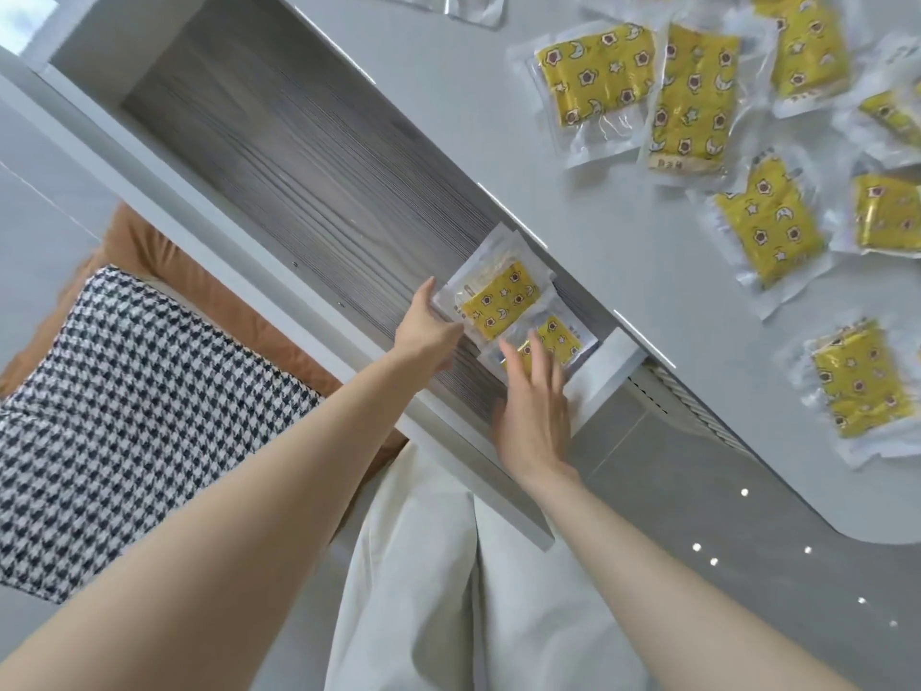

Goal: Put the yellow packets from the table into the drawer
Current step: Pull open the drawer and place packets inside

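Note:
The open drawer [299, 157] has a grey wood-grain bottom and runs under the white table [573, 231]. Two yellow packets in clear wrap, printed with stars and moons, lie at its right end. My left hand [428, 331] pinches the left edge of the upper packet [498, 301]. My right hand [536, 391] lies with straight fingers on the lower packet [560, 336], covering part of it. Several more yellow packets are scattered on the table, among them one [595, 72] at the top, one [767, 221] in the middle and one [854, 381] near the edge.
A black-and-white houndstooth cushion [124, 391] lies on a brown seat [149, 241] to the left of the drawer. My white trousers [423, 591] fill the bottom middle. Grey floor [722, 516] shows under the table's rounded corner.

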A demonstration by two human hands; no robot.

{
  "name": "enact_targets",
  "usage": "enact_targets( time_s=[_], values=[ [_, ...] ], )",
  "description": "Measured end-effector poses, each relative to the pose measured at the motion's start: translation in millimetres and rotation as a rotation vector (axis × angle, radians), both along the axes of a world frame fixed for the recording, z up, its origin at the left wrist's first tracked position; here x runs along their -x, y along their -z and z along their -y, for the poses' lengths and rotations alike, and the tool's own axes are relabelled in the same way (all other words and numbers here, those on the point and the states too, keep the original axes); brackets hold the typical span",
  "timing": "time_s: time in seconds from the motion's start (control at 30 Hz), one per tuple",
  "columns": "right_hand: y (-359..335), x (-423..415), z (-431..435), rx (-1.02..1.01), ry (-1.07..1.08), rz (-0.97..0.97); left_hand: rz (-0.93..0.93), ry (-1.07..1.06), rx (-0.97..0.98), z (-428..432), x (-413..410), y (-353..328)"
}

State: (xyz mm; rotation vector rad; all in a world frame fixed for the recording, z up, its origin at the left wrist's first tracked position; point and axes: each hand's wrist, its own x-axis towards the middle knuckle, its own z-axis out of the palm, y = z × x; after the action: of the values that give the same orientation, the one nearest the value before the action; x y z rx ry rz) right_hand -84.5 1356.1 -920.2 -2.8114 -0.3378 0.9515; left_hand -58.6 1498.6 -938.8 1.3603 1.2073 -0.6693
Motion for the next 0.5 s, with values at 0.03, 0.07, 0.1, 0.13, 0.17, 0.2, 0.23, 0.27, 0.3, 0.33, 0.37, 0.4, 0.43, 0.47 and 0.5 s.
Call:
enact_targets(
  time_s=[0.03, 0.07, 0.1, 0.13, 0.17, 0.2, 0.23, 0.27, 0.3, 0.33, 0.37, 0.4, 0.43, 0.47, 0.5],
  values=[
    [4, -5, 1, 0.069, -0.082, 0.029, 0.029, 0.056, -0.052, 0, -1, 3],
    [10, -10, 1, 0.115, -0.137, 0.054, 0.062, 0.105, -0.1, 1, -3, 6],
    [15, -14, 0, 0.14, -0.176, 0.066, 0.093, 0.145, -0.147, 1, -4, 9],
    [20, -17, 0, 0.153, -0.206, 0.062, 0.118, 0.179, -0.186, 1, -6, 10],
    [26, -18, 1, 0.162, -0.229, 0.055, 0.138, 0.207, -0.214, 2, -9, 13],
    [31, -18, 2, 0.18, -0.252, 0.055, 0.157, 0.226, -0.234, 3, -11, 14],
    [36, -18, 4, 0.205, -0.278, 0.079, 0.174, 0.248, -0.247, 5, -12, 17],
    [39, -17, 6, 0.232, -0.297, 0.117, 0.19, 0.273, -0.257, 7, -13, 18],
    [42, -16, 9, 0.256, -0.303, 0.153, 0.205, 0.295, -0.273, 9, -14, 20],
    [44, -15, 12, 0.271, -0.301, 0.184, 0.215, 0.31, -0.291, 11, -14, 20],
    [46, -15, 15, 0.279, -0.303, 0.212, 0.221, 0.314, -0.307, 12, -15, 22],
    [47, -15, 18, 0.285, -0.309, 0.239, 0.223, 0.312, -0.32, 14, -15, 23],
    [47, -17, 21, 0.288, -0.318, 0.268, 0.226, 0.304, -0.328, 15, -16, 24],
    [48, -19, 23, 0.293, -0.32, 0.286, 0.227, 0.294, -0.329, 17, -18, 25],
    [50, -22, 25, 0.293, -0.314, 0.301, 0.229, 0.286, -0.326, 18, -19, 25]
  ],
)
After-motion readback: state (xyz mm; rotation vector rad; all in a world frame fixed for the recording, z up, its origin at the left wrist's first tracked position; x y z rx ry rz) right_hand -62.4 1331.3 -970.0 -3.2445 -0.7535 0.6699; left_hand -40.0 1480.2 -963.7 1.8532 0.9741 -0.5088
